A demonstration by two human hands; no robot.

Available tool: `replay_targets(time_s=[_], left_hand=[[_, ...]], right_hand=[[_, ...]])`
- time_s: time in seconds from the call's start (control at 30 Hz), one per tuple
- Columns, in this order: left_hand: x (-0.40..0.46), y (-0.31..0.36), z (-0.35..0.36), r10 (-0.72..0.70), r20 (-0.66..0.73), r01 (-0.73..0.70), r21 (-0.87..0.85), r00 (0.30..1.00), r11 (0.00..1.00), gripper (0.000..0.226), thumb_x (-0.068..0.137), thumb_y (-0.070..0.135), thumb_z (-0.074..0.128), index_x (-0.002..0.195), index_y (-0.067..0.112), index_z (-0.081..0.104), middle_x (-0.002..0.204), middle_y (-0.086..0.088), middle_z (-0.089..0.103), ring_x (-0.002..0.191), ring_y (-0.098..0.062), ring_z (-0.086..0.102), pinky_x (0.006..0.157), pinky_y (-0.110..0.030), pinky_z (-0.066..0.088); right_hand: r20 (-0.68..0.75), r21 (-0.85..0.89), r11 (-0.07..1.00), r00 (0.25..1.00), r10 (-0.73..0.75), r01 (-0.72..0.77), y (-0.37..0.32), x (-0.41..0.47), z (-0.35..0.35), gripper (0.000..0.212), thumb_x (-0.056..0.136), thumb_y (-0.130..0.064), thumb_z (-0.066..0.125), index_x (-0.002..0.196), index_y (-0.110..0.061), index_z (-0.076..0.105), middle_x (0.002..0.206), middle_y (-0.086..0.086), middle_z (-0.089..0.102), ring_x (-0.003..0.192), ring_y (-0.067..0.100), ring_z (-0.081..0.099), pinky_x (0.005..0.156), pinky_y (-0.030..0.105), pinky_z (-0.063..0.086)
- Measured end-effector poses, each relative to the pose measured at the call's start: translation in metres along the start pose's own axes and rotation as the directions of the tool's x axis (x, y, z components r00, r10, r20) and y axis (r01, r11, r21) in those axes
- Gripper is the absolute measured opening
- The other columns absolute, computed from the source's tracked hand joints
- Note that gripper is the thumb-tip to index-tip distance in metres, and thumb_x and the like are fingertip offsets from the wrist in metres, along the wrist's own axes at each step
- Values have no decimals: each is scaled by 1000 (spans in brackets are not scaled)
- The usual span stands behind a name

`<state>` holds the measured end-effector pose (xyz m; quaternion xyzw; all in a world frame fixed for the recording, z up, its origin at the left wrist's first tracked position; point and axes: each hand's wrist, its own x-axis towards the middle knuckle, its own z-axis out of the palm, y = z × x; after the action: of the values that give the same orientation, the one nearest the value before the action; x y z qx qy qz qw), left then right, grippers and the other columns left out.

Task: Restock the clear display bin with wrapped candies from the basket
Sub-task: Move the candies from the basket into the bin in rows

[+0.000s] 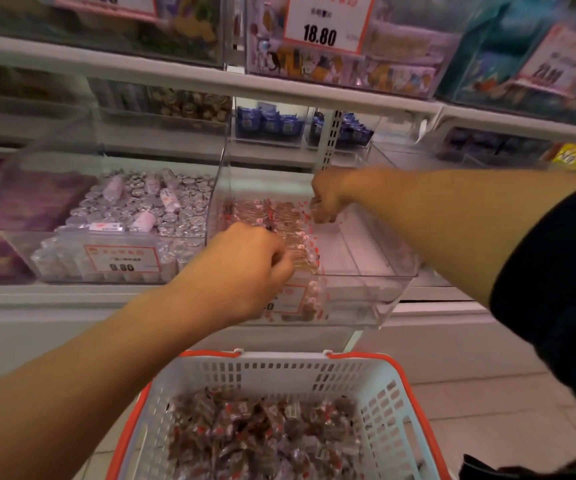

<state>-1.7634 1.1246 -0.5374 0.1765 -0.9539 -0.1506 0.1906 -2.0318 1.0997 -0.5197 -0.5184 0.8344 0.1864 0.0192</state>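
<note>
Both hands reach into the clear display bin (366, 271) on the shelf. The left hand (248, 268) is curled on wrapped candies (279, 216) at the front; the right hand (328, 195) grips some further back. Below stands the basket (314, 372), full of candies.

The clear display bin (366, 292) is set on the lower shelf (72, 299), with wrapped candies (279, 220) gathered in its left half. Just left of it, a neighbouring bin (106, 268) is placed. The basket (279, 375) is positioned below and in front of the shelf, more candies lying inside. Further bins are ranged behind and above.
</note>
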Motion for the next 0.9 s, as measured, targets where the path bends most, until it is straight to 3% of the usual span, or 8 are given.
replay_targets(time_s=[0.23,0.4,0.53,0.63,0.8,0.9], left_hand=[[6,0,-1,10,18,-10,-12,1000,1000,42,94,30,51,59,6,53,53,-7,54,54,-23,52,52,-34,35],[9,-1,0,-2,42,4,-54,999,999,41,90,27,54,54,7,50,48,-4,50,51,-22,51,48,-30,30],[9,-2,0,-5,37,7,-62,999,998,40,88,26,54,53,8,50,48,-5,50,52,-24,52,48,-29,33],[9,-1,0,7,15,-6,-53,1000,999,39,86,25,53,53,6,48,49,-8,49,55,-26,51,50,-32,31],[8,-2,2,4,7,-4,-54,1000,999,41,88,25,54,51,9,45,47,-4,45,51,-22,46,47,-28,28],[8,-2,2,-1,2,1,-59,1000,998,41,89,25,54,52,9,46,48,-4,46,52,-22,47,47,-28,29]], right_hand=[[-62,-35,999,998,4,-6,4,12,18,25,79,-24,80,89,-16,58,97,8,63,85,27,60,67,30,41],[-189,-64,997,981,35,-48,2,11,22,41,79,-14,79,68,-14,39,71,6,45,72,30,51,63,33,43],[-208,-133,991,978,0,-29,-7,9,21,23,80,-8,76,82,-12,53,70,5,45,67,28,51,63,35,46],[-167,-171,985,985,-43,14,-15,9,27,28,76,-7,77,69,-14,50,66,2,45,55,21,47,57,33,45],[-199,-51,998,980,15,-26,-13,14,31,25,71,4,76,68,-5,53,61,5,44,53,21,48,54,29,41],[-252,53,995,963,96,-85,-6,14,29,41,72,1,77,61,-13,40,63,6,46,52,21,45,55,32,40]])
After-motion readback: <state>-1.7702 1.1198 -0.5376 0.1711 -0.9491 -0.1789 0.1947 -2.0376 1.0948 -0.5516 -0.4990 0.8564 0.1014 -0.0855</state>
